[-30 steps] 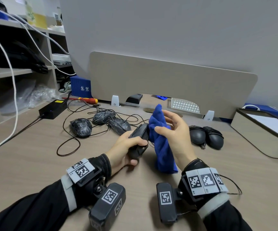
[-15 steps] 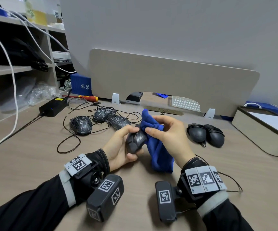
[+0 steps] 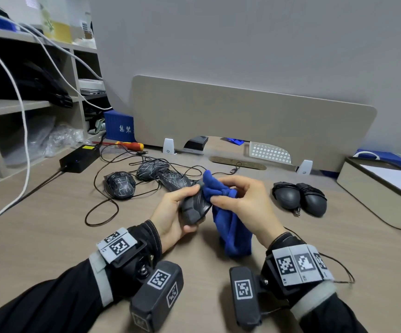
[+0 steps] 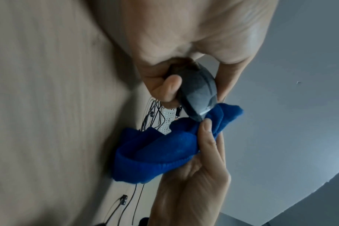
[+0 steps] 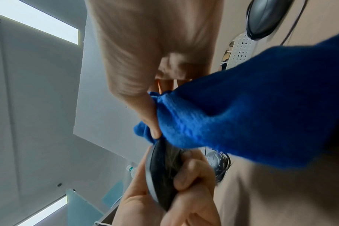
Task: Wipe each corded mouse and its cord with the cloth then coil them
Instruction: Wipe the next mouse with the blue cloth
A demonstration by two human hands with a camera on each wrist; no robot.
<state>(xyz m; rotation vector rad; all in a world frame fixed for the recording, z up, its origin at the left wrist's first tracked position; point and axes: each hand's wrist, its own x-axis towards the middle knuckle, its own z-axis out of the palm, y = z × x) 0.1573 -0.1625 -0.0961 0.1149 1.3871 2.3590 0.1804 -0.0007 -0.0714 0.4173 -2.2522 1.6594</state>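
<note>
My left hand (image 3: 173,210) grips a dark corded mouse (image 3: 194,205) above the desk, thumb on top and fingers curled underneath. In the left wrist view the mouse (image 4: 198,91) points toward the cloth. My right hand (image 3: 242,200) pinches a blue cloth (image 3: 228,212) against the front end of that mouse; the rest of the cloth hangs down to the desk. The right wrist view shows the cloth (image 5: 242,116) bunched under the thumb, touching the mouse (image 5: 162,171). Three scribble-marked mice (image 3: 120,185) with tangled cords lie at the back left. Two mice (image 3: 299,197) with wound cords sit at the right.
A black power adapter (image 3: 79,157) and a red-yellow screwdriver (image 3: 128,145) lie at the back left near the shelf unit (image 3: 7,109). A beige divider panel (image 3: 252,121) stands behind. A beige tray (image 3: 382,188) sits at the right. A loose black cord (image 3: 101,212) loops over the desk.
The left hand turned the mouse and lowered it. The right hand brought the cloth down from an upright bunch onto the mouse's front end.
</note>
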